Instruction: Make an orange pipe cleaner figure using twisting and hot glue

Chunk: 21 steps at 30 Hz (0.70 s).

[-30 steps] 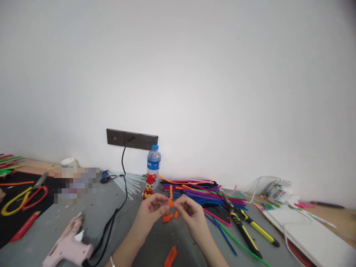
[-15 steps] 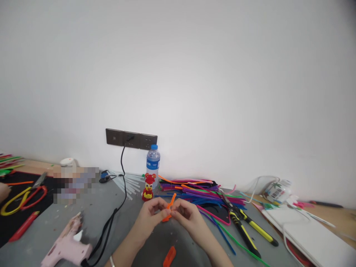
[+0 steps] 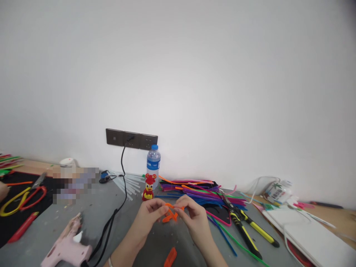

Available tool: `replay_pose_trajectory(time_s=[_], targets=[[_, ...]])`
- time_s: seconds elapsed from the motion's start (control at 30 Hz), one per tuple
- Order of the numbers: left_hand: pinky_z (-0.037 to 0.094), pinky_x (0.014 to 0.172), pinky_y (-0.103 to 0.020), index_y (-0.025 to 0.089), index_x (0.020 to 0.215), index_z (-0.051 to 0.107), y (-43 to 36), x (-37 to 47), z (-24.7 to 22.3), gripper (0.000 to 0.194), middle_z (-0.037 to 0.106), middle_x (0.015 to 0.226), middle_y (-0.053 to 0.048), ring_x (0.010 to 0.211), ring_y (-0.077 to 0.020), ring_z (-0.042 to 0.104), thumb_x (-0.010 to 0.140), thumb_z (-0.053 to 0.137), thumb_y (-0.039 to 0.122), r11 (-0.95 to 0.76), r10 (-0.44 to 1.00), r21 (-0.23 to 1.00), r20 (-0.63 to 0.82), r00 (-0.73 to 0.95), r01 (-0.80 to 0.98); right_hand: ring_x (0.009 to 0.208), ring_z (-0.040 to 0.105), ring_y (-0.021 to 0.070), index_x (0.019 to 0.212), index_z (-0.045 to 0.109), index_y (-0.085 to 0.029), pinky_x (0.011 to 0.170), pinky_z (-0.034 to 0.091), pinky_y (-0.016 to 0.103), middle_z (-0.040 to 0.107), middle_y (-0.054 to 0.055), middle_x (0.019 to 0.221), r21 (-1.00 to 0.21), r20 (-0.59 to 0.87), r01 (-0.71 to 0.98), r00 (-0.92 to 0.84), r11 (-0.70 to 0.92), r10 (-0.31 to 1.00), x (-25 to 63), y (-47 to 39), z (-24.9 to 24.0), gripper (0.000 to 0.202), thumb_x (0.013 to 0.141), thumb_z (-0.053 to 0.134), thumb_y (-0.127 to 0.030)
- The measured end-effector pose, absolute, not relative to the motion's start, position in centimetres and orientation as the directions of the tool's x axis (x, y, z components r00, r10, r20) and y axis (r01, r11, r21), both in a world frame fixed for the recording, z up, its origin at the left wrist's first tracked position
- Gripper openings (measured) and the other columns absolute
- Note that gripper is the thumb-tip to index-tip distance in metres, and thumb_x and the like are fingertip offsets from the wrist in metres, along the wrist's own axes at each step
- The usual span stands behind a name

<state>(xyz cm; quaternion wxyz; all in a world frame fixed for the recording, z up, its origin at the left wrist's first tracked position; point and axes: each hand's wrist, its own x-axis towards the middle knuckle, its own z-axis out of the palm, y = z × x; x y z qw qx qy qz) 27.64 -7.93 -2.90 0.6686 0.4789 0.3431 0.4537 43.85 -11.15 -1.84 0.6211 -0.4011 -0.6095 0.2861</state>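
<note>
Orange strip [image 3: 168,205]: free end, upright earlier, had dropped roughly level between the hands, consistent with bending. Left hand [image 3: 148,219] pinched it narrowly, thumb to finger; right hand [image 3: 197,219] likewise. Strip sat near the figure [image 3: 148,188]; orange piece [image 3: 170,257] lay on the bench [image 3: 155,243].

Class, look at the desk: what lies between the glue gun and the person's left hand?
In the head view, a black cable lies on the grey tabletop between the glue gun and the left hand.
</note>
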Motion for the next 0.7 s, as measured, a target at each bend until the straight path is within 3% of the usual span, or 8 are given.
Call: replay_pose_trajectory(time_s=[0.2,0.37,0.5,0.7], targets=[[0.035,0.049,-0.015,0.014,0.067,0.068,-8.4,28.1,-3.2,0.030,0.062,0.061,0.001,0.053,-0.0064,0.048,0.065,0.083,0.040,0.252,0.918,0.857,-0.064,0.392,-0.449,0.066,0.062,0.0197,0.069,0.070,-0.022,0.062,0.047,0.029,0.068,0.004,0.069,-0.772,0.605,0.258,0.018,0.581,0.796,43.6,-11.5,-1.4,0.011,0.080,0.070,-0.019],[0.036,0.047,-0.015,0.014,0.070,0.067,-8.6,28.4,-3.3,0.032,0.065,0.060,0.000,0.053,-0.0072,0.052,0.065,0.083,0.042,0.258,0.924,0.840,-0.070,0.377,-0.478,0.065,0.062,0.0189,0.076,0.070,-0.021,0.061,0.047,0.028,0.067,0.004,0.069,-0.764,0.596,0.279,-0.041,0.582,0.802,43.4,-11.7,-1.4,0.013,0.086,0.062,-0.019],[0.039,0.049,-0.015,0.015,0.071,0.067,-8.7,28.4,-3.3,0.031,0.063,0.060,0.002,0.054,-0.0069,0.053,0.064,0.084,0.039,0.263,0.933,0.810,-0.074,0.353,-0.525,0.066,0.060,0.0185,0.079,0.069,-0.020,0.061,0.046,0.028,0.065,0.004,0.071,-0.754,0.601,0.305,-0.040,0.582,0.799,43.2,-11.6,-1.9,0.005,0.083,0.066,-0.021],[0.042,0.049,-0.017,0.016,0.078,0.069,-8.1,28.0,-3.0,0.032,0.064,0.066,0.000,0.062,-0.0122,0.058,0.064,0.083,0.041,0.209,0.929,0.881,-0.044,0.366,-0.425,0.060,0.060,0.0158,0.073,0.069,-0.019,0.054,0.047,0.024,0.063,0.002,0.067,-0.848,0.517,0.176,0.070,0.500,0.853,43.3,-11.1,-2.6,0.010,0.081,0.068,-0.024]])
